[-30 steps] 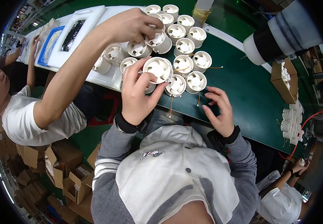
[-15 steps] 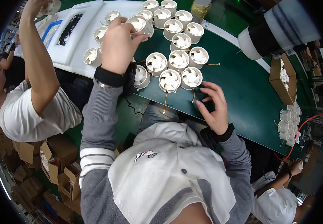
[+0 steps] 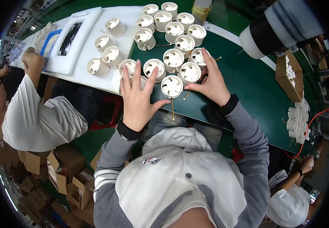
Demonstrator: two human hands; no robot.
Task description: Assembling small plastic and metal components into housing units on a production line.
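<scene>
Several white round fans in short cylindrical housings stand in a cluster on the green table, with thin wires on some. My left hand (image 3: pixel 137 106) is open, fingers spread over the cluster's left near side, partly hiding a fan (image 3: pixel 128 67) there. Open too, my right hand (image 3: pixel 214 84) curves round the cluster's right side, its fingers at one fan (image 3: pixel 199 57) and its thumb by another fan (image 3: pixel 190 73); whether it touches them I cannot tell. Between my hands, the nearest fan (image 3: pixel 172 86) has its wire hanging toward me. Another fan (image 3: pixel 144 38) stands farther back.
On the left, a white foam surface (image 3: pixel 84 78) carries more fans and a blue tray (image 3: pixel 51 40). A carton of white parts (image 3: pixel 289 79) and stacked white cylinders (image 3: pixel 297 121) are at the right. Co-workers sit on both sides; a large cylindrical object (image 3: pixel 282 28) looms upper right.
My left hand has let go of a fan at the back and come nearer, fingers spreading. My right hand has moved up against the cluster. The left co-worker's raised arm has come down.
</scene>
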